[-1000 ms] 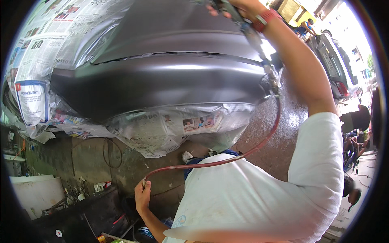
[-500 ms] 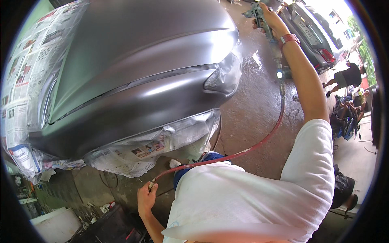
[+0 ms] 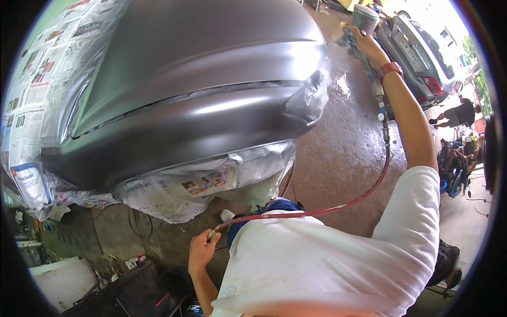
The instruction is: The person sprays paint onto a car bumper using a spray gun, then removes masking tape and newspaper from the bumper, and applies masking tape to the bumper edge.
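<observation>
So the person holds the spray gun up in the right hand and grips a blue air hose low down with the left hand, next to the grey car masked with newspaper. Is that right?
Nearly, but the hose is red, not blue, as the head view shows. The right hand does hold the spray gun up, and the left hand grips the hose low down, next to the grey car masked with newspaper.

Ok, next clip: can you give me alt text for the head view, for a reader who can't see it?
A person's raised right hand grips a spray gun beside a matte grey car front masked with newspaper. The left hand holds the red air hose low by the white shirt. Another car is parked behind.
</observation>
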A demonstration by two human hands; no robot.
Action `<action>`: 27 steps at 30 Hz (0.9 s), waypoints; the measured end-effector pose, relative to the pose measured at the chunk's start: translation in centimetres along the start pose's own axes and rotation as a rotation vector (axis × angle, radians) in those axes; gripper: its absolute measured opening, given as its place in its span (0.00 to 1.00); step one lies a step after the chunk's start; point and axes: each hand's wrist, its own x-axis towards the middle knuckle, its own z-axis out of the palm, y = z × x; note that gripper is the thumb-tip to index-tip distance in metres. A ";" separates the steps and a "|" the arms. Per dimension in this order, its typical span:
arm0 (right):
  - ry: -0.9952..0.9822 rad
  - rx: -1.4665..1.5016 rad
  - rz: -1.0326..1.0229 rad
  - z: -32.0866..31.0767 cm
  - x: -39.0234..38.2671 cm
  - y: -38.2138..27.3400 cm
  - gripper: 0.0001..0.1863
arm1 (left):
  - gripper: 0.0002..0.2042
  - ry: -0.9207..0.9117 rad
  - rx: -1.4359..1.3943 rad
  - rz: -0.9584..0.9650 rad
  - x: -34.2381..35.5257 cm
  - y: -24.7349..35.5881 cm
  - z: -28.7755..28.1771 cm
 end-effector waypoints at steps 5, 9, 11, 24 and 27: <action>-0.390 0.272 -0.157 5.4 -12.8 -16.4 0.36 | 0.26 0.008 -0.006 0.021 -1.5 -6.2 -3.8; -0.525 0.048 -0.208 10.5 -20.9 -29.2 0.31 | 0.26 0.082 -0.103 0.003 -4.3 -12.5 -6.4; -0.650 0.182 -0.307 14.5 -24.3 -34.6 0.33 | 0.25 0.128 -0.144 -0.044 -6.1 -15.7 -7.4; -1.061 0.397 -0.715 28.0 -38.9 -53.9 0.35 | 0.20 0.300 -0.503 -0.301 -14.4 -26.7 -9.8; -1.088 0.512 -0.748 25.9 -38.4 -49.9 0.34 | 0.21 0.262 -0.468 -0.267 -12.9 -26.0 -9.7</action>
